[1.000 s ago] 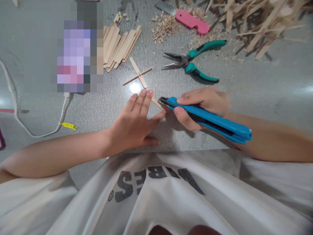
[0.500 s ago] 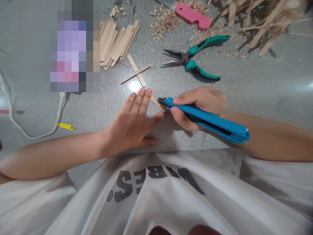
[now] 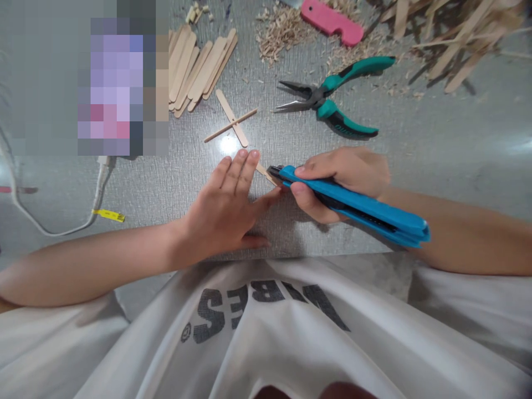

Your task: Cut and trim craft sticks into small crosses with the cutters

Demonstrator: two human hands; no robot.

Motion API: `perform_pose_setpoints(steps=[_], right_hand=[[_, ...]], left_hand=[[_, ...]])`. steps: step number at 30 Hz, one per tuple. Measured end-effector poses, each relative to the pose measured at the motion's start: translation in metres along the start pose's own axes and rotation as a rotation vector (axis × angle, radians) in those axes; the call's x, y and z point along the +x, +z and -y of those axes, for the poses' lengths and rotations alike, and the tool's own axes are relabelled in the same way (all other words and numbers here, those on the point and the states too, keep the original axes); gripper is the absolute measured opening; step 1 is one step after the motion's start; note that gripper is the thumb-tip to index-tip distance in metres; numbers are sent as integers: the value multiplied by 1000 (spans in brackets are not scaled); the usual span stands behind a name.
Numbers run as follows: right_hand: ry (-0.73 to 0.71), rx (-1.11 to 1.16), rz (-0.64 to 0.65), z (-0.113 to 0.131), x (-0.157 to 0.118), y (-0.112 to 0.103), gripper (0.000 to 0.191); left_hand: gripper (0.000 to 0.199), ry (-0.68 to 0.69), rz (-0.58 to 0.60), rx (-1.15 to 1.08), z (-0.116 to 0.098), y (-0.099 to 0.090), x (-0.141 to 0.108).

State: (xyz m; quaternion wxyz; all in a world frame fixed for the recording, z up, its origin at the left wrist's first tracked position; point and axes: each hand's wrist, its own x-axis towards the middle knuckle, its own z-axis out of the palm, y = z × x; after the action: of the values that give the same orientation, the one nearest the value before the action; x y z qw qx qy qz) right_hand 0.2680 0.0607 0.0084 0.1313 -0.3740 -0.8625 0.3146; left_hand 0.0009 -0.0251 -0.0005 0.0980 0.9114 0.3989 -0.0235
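Observation:
My right hand [image 3: 332,180] is wrapped round a blue utility knife [image 3: 361,206]. Its tip rests at a thin wooden craft stick [image 3: 266,174] on the table. With fingers stretched out, my left hand [image 3: 233,199] lies flat over part of that stick and presses it down, the thumb near the blade. The far part of the stick is hidden under the fingers. Just beyond the fingertips, a wide craft stick [image 3: 224,105] lies crossed by a narrow one [image 3: 214,135].
Green-handled pliers [image 3: 318,98] lie open above my right hand. Behind them are a pink-handled tool [image 3: 332,23] and wood shavings [image 3: 276,39]. Several craft sticks [image 3: 208,69] are stacked back left, more wood pieces [image 3: 457,44] back right. A white cable [image 3: 100,191] runs at left.
The knife handle's rear end has shifted very slightly to the right, along with the right hand. My left hand and the stick look the same. The view has shifted a little.

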Motion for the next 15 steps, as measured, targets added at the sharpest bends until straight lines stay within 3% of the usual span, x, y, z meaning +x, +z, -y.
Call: perform_pose_setpoints(steps=[3, 8, 11, 13, 15], right_hand=[[-36, 30, -7, 2, 1, 0, 24], [-7, -1, -123, 6, -2, 0, 21], [30, 11, -162, 6, -3, 6, 36], [50, 35, -266, 5, -3, 12, 44], [23, 27, -285, 4, -2, 15, 42]], left_hand=[[141, 9, -31, 9, 0, 2, -1], [142, 13, -44, -12, 1, 5, -3], [143, 15, -47, -5, 1, 5, -4], [144, 21, -47, -1, 2, 5, -4], [144, 17, -43, -7, 1, 5, -3]])
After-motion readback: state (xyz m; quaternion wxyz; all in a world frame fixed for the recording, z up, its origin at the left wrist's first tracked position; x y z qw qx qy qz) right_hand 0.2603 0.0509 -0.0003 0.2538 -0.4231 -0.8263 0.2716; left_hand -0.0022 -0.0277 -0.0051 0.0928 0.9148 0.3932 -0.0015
